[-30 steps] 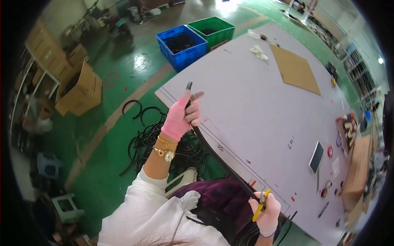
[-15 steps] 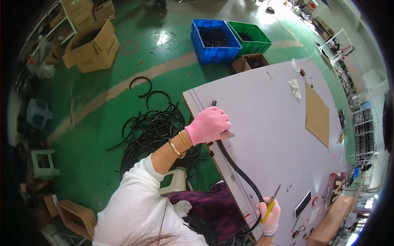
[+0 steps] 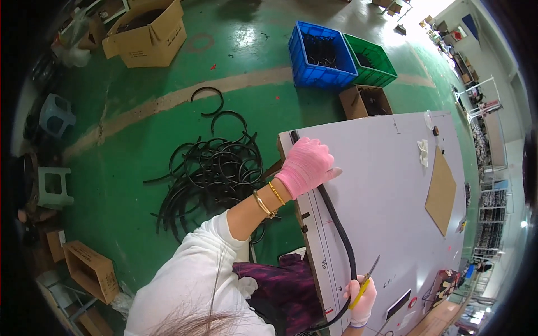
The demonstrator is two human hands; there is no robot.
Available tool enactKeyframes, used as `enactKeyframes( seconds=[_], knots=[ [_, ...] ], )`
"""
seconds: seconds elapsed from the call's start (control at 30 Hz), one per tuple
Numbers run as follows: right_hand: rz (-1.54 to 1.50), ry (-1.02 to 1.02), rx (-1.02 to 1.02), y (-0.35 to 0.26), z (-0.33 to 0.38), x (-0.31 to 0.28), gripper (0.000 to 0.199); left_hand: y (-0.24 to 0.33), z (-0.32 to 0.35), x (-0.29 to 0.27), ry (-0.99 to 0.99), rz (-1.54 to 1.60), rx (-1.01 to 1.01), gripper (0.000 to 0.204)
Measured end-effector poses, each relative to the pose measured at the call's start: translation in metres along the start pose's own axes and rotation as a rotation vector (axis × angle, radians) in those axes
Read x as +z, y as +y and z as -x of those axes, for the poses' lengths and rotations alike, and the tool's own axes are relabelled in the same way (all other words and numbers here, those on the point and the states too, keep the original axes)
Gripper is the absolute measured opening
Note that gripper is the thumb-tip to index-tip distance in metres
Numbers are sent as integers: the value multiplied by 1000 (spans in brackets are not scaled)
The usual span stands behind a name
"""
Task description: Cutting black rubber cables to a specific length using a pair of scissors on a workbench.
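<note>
A long black rubber-like tube (image 3: 338,227) runs along the left edge of the white table (image 3: 386,179), its far end by the far left corner. My left hand (image 3: 307,165), in a pink glove, is closed over the tube near that end, with the thumb out to the right. My right hand (image 3: 361,302), in a pale glove, holds scissors (image 3: 362,292) with yellow handles. Their blades point away from me. Those same fingers rest against the tube, which curves past them toward the near table edge. Part of the tube is hidden under my left hand.
Black curved tube pieces (image 3: 216,168) lie heaped on the green floor to the left. Blue (image 3: 322,75) and green (image 3: 375,73) crates and a carton (image 3: 364,103) stand beyond the table. On it lie brown cardboard (image 3: 443,193), a phone (image 3: 398,304) and white tissue (image 3: 422,152).
The head view has shifted. My left hand and the tube's far end have moved closer to the table's far left corner. The scissors stay in my right hand.
</note>
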State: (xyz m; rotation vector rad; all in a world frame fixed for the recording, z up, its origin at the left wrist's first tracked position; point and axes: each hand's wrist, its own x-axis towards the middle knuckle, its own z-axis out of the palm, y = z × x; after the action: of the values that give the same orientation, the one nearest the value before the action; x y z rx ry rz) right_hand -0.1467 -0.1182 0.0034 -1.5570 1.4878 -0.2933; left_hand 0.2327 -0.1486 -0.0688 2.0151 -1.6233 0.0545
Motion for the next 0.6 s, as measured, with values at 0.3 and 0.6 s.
enactKeyframes(
  seconds=[0.3,0.6],
  knots=[
    [-6,-17,7,-1,3,3,12,0,-2,-2,-62,-28,-51,43],
    [1,-19,23,-4,4,6,12,-3,-3,-2,-52,-25,-50,42]
  ],
)
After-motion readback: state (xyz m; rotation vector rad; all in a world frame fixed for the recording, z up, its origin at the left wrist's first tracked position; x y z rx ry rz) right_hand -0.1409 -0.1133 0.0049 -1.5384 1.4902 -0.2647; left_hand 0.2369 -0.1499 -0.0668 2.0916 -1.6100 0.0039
